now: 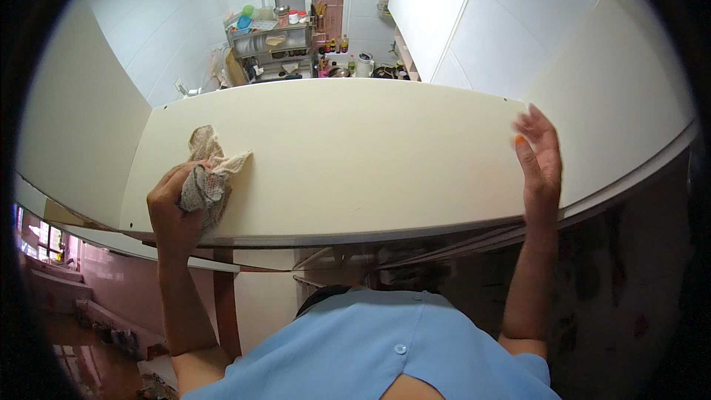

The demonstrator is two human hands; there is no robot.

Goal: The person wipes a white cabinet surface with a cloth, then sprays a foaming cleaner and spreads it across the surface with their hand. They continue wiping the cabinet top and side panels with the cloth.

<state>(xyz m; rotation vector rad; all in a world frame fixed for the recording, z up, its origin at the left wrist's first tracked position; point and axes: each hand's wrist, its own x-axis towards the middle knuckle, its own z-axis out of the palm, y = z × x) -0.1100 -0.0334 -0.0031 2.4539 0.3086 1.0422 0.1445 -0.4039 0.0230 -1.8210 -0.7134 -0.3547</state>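
Note:
A cream-coloured shelf board (355, 161) stretches across the view in front of me. Near its left end, my left hand (175, 194) grips a crumpled, grey and off-white cloth (206, 189). Loose corners of the cloth stick out over the board. My right hand (539, 150) is at the board's right end, close to the side panel, with its fingers apart and nothing in it. Its fingertips are slightly blurred, and I cannot tell whether they touch the panel.
Cream side panels (72, 116) rise at both ends of the board. Beyond its far edge, lower down, a metal rack (269, 39) carries dishes and jars, with bottles and a white kettle (365, 65) beside it. A white cabinet (436, 0) hangs at the right.

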